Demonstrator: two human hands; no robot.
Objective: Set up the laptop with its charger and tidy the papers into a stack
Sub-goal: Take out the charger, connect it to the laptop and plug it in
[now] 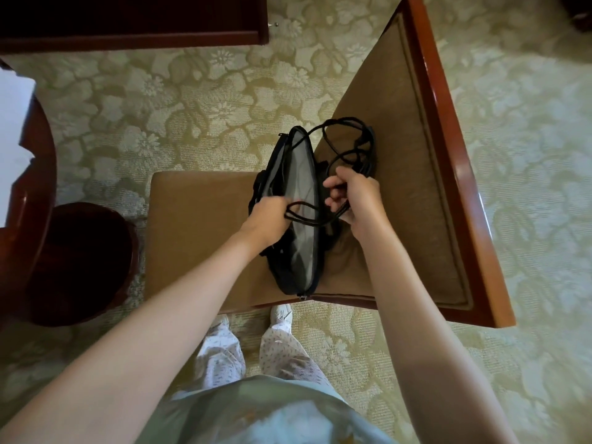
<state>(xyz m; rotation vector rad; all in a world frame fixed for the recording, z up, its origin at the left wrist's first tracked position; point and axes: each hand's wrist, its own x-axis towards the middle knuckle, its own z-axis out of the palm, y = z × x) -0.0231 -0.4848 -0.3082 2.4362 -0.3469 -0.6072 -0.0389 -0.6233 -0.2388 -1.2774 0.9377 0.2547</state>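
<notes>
A black laptop bag (pixel 296 174) with a grey lining stands unzipped on the brown seat of a chair (pixel 198 225). My left hand (pixel 267 216) grips the bag's near rim and holds it apart. My right hand (pixel 354 198) is closed on a black charger cable (pixel 347 139), whose loops hang over the seat to the right of the bag; one strand runs across the bag's mouth to my left hand. No laptop shows inside the bag. White papers (pixel 14 129) lie on the round table at the far left.
The chair's red wooden backrest (pixel 455 161) rises on the right. A dark round table (pixel 35 168) with a heavy pedestal base (pixel 77 261) stands to the left, dark wooden furniture (pixel 134 24) at the top left. Patterned carpet lies all around; my feet are just below the seat.
</notes>
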